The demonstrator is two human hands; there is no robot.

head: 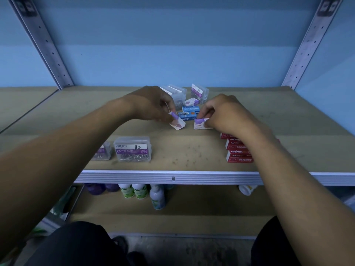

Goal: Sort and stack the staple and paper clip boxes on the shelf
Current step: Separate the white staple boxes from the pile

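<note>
My left hand [151, 106] pinches a small white-and-purple staple box [177, 122], tilted just above the shelf board [192, 154]. My right hand [224, 114] pinches a second white-and-purple staple box [199, 124] lying flat to its right. Behind them lie blue staple boxes [189, 113], three at most. Red staple boxes [238, 150] are stacked at the front right, partly under my right forearm. Two clear paper clip boxes [132, 149] stand at the front left. More clear paper clip boxes [177, 94] and another white-and-purple box [192, 101] sit at the back.
Grey perforated uprights [48, 48] frame the shelf against a blue wall. The shelf's metal front edge [172, 177] runs across the view. On the lower shelf stand several small bottles [138, 191] and one white bottle on its side [246, 189].
</note>
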